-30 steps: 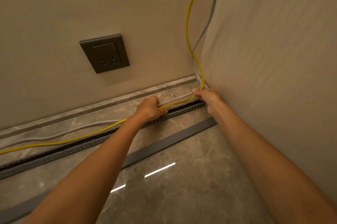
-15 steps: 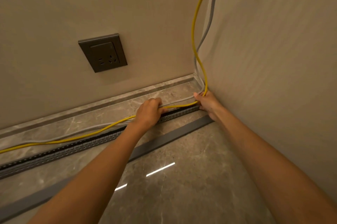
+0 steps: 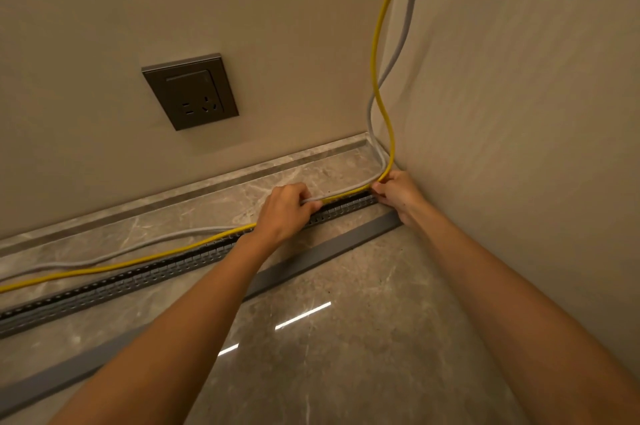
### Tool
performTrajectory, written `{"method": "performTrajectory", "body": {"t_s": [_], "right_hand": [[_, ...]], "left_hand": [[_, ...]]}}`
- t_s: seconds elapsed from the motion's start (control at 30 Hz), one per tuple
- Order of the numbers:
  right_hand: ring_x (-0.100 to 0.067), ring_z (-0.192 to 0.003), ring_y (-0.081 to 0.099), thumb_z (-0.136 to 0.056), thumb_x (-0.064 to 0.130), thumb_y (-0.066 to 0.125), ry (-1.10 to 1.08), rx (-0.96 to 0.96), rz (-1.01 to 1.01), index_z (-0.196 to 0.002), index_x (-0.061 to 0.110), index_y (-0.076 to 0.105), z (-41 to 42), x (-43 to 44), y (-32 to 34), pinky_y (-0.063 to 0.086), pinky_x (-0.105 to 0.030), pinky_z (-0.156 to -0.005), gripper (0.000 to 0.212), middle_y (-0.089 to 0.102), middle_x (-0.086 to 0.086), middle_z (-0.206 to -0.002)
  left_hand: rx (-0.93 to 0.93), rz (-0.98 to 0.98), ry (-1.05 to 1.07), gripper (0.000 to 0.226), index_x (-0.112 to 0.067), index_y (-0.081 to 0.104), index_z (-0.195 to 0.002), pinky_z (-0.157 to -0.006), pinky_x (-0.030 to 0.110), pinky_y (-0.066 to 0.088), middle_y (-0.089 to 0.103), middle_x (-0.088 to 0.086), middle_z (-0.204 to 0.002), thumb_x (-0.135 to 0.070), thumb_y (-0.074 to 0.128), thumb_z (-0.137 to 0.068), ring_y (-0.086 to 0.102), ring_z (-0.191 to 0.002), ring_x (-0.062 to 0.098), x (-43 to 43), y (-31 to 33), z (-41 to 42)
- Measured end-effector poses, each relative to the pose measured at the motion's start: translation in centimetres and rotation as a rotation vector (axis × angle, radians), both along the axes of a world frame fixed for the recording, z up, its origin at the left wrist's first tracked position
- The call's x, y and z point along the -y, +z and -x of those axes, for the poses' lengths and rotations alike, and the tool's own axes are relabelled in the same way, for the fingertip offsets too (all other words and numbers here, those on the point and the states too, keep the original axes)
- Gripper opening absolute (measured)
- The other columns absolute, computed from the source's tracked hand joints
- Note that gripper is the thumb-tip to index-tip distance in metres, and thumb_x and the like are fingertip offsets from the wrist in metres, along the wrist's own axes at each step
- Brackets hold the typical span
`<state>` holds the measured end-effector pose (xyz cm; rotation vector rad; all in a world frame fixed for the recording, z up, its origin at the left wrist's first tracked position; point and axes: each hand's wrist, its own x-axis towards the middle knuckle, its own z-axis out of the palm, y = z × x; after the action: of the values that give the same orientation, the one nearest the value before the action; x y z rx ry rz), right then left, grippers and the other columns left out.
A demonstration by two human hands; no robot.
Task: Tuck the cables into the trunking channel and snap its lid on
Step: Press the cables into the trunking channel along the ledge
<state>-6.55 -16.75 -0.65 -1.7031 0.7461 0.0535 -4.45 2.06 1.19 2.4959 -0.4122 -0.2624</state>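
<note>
Head view looks down into a room corner, where a yellow cable (image 3: 138, 263) and a grey cable (image 3: 114, 253) drop down the far right corner of the walls, bend at the floor, and run off to the left. Just near of them lies the slotted trunking channel (image 3: 145, 281), open on top, with its flat grey lid (image 3: 311, 253) loose on the marble floor (image 3: 363, 355) a little nearer again, roughly parallel. The left hand (image 3: 284, 213) is curled closed around both cables above the channel, thumb toward the right; the right hand (image 3: 396, 194) pinches them at the bend, tight against the right wall. Neither cable looks seated in the channel yet; left of the hands both rest on the floor on its far side. They are probably light and springy, the bend likely to pop back out, so holding close to the corner and pressing down a short stretch at a time seems wise. The channel's thin slotted fingers may flex or snag a jacket. The lid looks stiff but long and thin, best gripped at one end and pressed on progressively. A dark wall socket (image 3: 190, 92) shows no readable brand, and no writing is legible on the cables or trunking.
</note>
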Motion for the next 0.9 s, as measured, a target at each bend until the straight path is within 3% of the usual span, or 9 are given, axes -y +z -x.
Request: {"method": "performTrajectory", "body": {"t_s": [0.17, 0.3, 0.47, 0.63, 0.77, 0.9], "right_hand": [[-0.02, -0.098, 0.051, -0.097, -0.001, 0.042, -0.031, 0.006, -0.05, -0.122, -0.007, 0.05, 0.4, -0.3, 0.1, 0.044, -0.036, -0.102, 0.027, 0.056, -0.01, -0.094], [-0.022, -0.094, 0.054, -0.089, -0.004, 0.05, -0.034, -0.018, 0.045, -0.099, 0.004, 0.064, 0.8, -0.4, -0.5, 0.046, -0.047, -0.104, 0.019, 0.058, -0.011, -0.097], [-0.024, -0.095, 0.057, -0.085, -0.005, 0.051, -0.088, -0.019, 0.005, -0.113, 0.002, 0.062, 0.6, -0.3, -0.4, 0.048, -0.049, -0.102, 0.031, 0.06, -0.009, -0.096], [-0.017, -0.091, 0.058, -0.091, 0.005, 0.051, -0.137, 0.0, -0.16, -0.112, 0.007, 0.056, 0.8, -0.8, 0.6, 0.046, -0.037, -0.105, 0.022, 0.06, -0.006, -0.09], [-0.031, -0.117, 0.057, -0.091, 0.011, 0.058, -0.116, -0.011, -0.019, -0.124, -0.001, 0.054, 0.6, -0.9, 0.2, 0.045, -0.043, -0.106, 0.036, 0.06, -0.018, -0.126], [-0.029, -0.103, 0.059, -0.09, 0.012, 0.059, -0.126, -0.032, 0.085, -0.111, 0.004, 0.06, 0.3, -1.0, -0.1, 0.05, -0.037, -0.093, 0.022, 0.062, -0.018, -0.111]], "left_hand": [[-0.071, -0.07, -0.029, 0.022, 0.001, 0.066, -0.092, -0.068, 0.031, 0.038, 0.061, 0.017, -0.091, -0.02, 0.058, -0.09, 0.059, -0.096, 0.034, 0.5, 0.7, -0.3], [-0.059, -0.157, -0.032, 0.019, 0.003, 0.067, -0.096, -0.075, 0.037, 0.046, 0.064, 0.024, -0.106, -0.012, 0.056, -0.091, 0.06, -0.1, 0.035, 1.0, 0.6, -0.2], [0.023, -0.179, -0.054, 0.024, -0.005, 0.054, -0.114, -0.088, 0.041, 0.047, 0.058, 0.018, -0.12, -0.003, 0.055, -0.09, 0.055, -0.11, 0.034, 1.0, 0.1, 0.0], [0.129, -0.098, -0.161, 0.019, -0.006, 0.057, -0.11, -0.083, 0.04, 0.048, 0.061, 0.016, -0.112, -0.012, 0.057, -0.092, 0.058, -0.101, 0.032, 0.0, -0.6, 0.8], [0.19, -0.067, -0.14, 0.016, -0.002, 0.066, -0.097, -0.078, 0.039, 0.046, 0.061, 0.017, -0.103, -0.011, 0.054, -0.093, 0.057, -0.095, 0.032, -0.2, -0.8, 1.2], [0.304, -0.167, -0.227, 0.017, 0.002, 0.067, -0.092, -0.068, 0.039, 0.043, 0.058, 0.019, -0.102, -0.007, 0.052, -0.093, 0.055, -0.093, 0.033, 0.2, -1.0, 1.1]]}}
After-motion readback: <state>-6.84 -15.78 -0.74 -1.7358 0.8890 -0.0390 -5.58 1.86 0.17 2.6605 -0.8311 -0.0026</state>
